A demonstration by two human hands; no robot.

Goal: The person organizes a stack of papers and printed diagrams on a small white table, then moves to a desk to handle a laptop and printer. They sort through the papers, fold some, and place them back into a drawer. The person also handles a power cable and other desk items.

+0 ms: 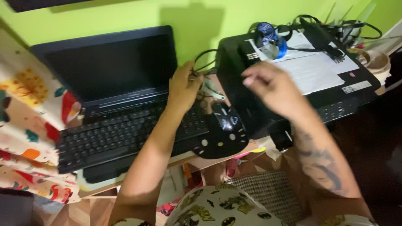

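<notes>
Your left hand (184, 86) pinches one black cable (204, 56) at the laptop's (113, 96) three o'clock; your right hand (272, 86), half-curled, empty, hovers over one printer (335, 104). One mouse (226, 118) lies at six o'clock.

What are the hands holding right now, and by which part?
The left hand grips black cables at a bunched stretch beside the laptop. The right hand is blurred and seems empty.

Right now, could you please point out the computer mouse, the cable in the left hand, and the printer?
Mouse (225, 118), head view, on its black top shell.
Cable (202, 55), head view, on the dark loop above the left hand (184, 86).
Printer (234, 88), head view, on its bare black lid.
</notes>
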